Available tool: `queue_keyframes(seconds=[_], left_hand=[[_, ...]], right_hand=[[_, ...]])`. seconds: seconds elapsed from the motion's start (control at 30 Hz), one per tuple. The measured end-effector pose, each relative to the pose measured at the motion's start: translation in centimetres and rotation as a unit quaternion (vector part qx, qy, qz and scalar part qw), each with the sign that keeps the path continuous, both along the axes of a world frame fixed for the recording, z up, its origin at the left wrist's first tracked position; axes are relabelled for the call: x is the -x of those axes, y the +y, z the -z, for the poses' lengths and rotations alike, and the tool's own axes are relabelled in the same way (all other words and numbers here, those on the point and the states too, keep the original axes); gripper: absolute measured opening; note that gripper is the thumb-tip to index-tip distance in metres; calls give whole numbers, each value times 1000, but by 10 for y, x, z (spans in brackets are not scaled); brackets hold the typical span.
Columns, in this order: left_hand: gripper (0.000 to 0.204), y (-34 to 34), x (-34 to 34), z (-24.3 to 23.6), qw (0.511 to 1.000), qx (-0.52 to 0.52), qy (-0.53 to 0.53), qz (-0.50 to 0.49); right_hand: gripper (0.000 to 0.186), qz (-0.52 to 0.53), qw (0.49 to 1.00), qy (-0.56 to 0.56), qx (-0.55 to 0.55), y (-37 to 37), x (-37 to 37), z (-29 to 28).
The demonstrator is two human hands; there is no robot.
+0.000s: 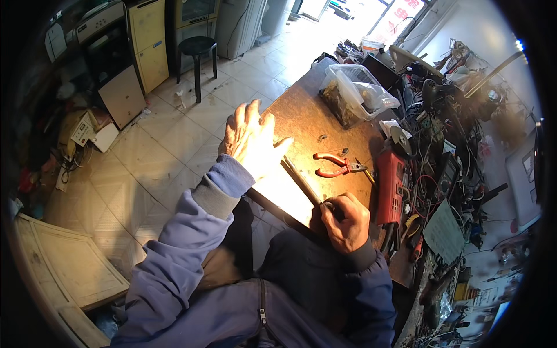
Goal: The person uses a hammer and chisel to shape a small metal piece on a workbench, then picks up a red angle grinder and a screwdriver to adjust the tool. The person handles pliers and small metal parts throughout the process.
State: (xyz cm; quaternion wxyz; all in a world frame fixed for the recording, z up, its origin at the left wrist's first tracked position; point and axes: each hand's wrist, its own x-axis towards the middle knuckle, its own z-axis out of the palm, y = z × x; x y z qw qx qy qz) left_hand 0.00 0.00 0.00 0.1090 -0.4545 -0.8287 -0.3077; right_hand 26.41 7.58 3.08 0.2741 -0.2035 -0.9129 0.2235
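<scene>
My left hand (249, 139) is over the left edge of the brown workbench (296, 113), fingers spread and nothing in them, brightly lit. My right hand (347, 223) is closed near the bench's front edge. A long narrow dark metal bar (301, 181) runs from its thumb and fingers toward my left hand; its far end lies just short of that hand. The part inside my right fist is hidden, so its exact kind does not show. Beyond the bar lie pliers (339, 166) with red-orange handles, beside small dark scraps (322, 138).
A clear plastic tub (354, 87) with bags and bits stands at the bench's far end. A red case (390, 187) and a heap of cables and parts (444, 139) line the right side. A black stool (197, 46) stands on the tiled floor.
</scene>
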Motion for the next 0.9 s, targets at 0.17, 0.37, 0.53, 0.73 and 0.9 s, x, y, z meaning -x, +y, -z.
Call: queue_keyframes(seconds=[0.17,0.37,0.53,0.73,0.9], left_hand=[[58,1,-1,5,999,0,33,9],[57,-2,3,0,999,15,30,16],[57,-1,2,3,999,-2,35,11],[58,-1,2,3,999,-2,35,10],[59,0,0,1,999,7,30,7]], right_hand=[[10,-4,996,-21,90,-4,-19,-20],[17,-12,999,-40,31,3,8,-11],[16,-11,999,-29,27,4,13,-6],[15,-13,999,-27,9,3,19,-6],[13,-11,999,-23,23,1,4,-3]])
